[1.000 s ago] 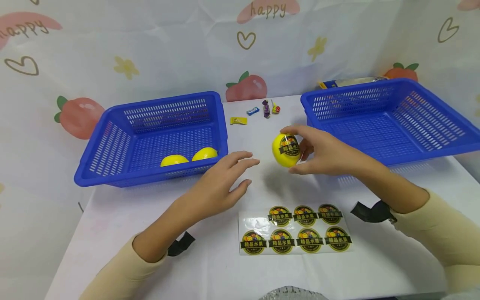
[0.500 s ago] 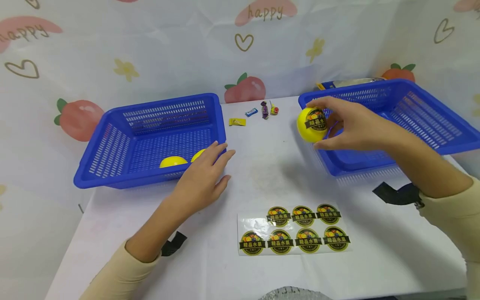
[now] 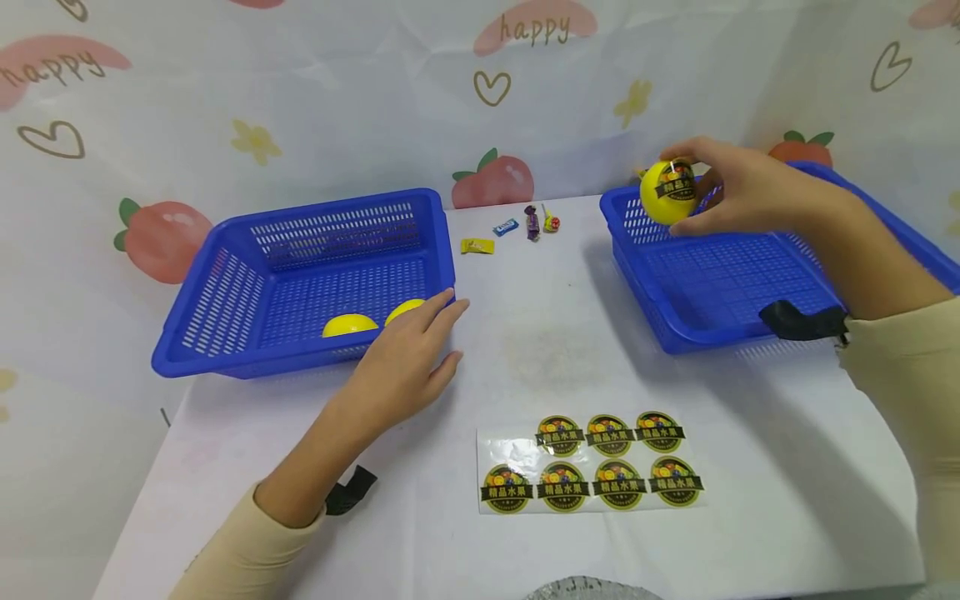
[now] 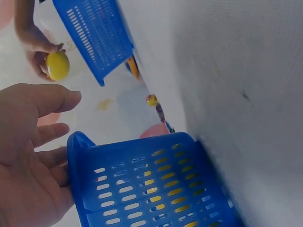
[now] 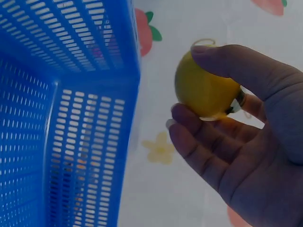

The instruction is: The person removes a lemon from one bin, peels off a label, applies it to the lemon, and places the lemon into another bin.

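Observation:
My right hand [image 3: 757, 192] holds a yellow lemon [image 3: 663, 193] between thumb and fingers, above the near left part of the right blue basket [image 3: 643, 300]. A round black-and-gold fruit label sits on the lemon's side. In the right wrist view the lemon [image 5: 203, 90] is beside the basket wall [image 5: 120, 142]. My left hand [image 3: 401, 358] is at the near right corner of the left blue basket [image 3: 247, 364], its fingers relaxed and grasping nothing. The left wrist view shows these fingers right at the basket's rim [image 4: 75, 161]. Two lemons [image 3: 349, 325] lie inside that basket, partly hidden by its front wall.
A sheet of round labels [image 3: 588, 471] lies on the white table in front, with one label gap at its upper left. Several wrapped candies [image 3: 477, 246] lie between the baskets towards the back. A printed cloth backdrop [image 3: 375, 100] hangs behind the table.
My right hand has carried the lemon right and away from me, from the middle of the table to over the right basket. My left hand has drawn back left to the left basket's corner.

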Action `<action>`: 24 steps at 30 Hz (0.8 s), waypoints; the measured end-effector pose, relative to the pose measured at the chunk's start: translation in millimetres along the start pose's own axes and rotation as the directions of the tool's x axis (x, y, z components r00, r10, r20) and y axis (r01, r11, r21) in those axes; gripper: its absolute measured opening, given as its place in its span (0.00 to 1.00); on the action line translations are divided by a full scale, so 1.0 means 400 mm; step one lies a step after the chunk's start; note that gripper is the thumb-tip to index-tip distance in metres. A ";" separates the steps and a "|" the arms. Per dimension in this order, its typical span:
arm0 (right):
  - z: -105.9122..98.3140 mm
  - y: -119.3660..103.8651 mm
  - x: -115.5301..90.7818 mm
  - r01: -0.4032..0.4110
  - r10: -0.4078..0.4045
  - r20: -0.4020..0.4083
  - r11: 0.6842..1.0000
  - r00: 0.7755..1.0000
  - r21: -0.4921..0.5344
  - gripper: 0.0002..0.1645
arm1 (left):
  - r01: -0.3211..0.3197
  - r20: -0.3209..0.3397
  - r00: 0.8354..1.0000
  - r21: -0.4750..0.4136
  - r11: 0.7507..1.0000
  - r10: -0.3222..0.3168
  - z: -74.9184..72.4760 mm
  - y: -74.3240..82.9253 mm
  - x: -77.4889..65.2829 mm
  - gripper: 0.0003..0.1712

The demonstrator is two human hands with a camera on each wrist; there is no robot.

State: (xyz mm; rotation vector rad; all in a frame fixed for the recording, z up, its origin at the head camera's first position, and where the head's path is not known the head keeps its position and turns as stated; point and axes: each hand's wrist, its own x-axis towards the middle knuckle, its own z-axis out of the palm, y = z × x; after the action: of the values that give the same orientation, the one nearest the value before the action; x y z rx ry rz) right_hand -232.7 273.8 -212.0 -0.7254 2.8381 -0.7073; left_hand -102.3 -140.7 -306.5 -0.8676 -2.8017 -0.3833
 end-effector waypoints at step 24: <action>0.013 0.084 0.157 -0.094 0.191 0.392 0.963 0.900 -0.252 0.52 | -0.056 -0.090 0.994 -0.002 0.998 0.056 0.030 -0.009 -0.003 0.36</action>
State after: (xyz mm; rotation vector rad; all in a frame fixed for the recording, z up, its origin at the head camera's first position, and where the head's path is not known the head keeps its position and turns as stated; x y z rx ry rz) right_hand -300.7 267.5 -233.0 -0.5995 2.5613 -0.1739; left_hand -104.6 -140.7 -318.7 -0.9046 -2.6893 -0.4092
